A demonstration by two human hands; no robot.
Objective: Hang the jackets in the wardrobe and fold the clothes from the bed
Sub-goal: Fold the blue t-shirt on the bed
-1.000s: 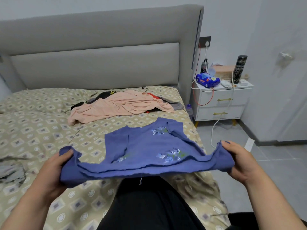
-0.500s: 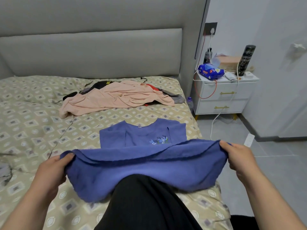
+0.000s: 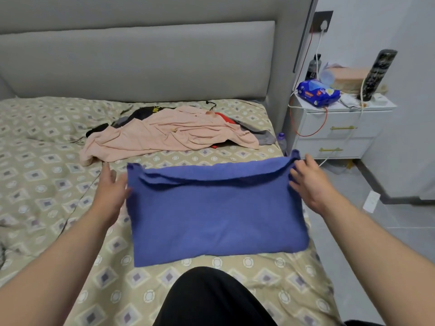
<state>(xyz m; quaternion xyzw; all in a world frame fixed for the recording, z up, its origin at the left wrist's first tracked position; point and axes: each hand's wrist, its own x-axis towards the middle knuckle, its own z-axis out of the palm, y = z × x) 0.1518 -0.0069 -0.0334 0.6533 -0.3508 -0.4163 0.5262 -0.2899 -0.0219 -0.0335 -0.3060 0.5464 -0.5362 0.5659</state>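
While the bed gives us a nice flat patch to work on, our left hand is open with loose fingers, just brushing the left edge of the fold, so we'd use that flat palm to smooth things out. Further back, the pile of pink and dark clothes is still waiting its turn. The blue top lies folded in half on the bed right in front of us, far edges a bit uneven. Our right hand looks to be pinching the far right corner, which sticks up, so we'd tug it level with the left one, let go, press the crease, then probably fold sideways.
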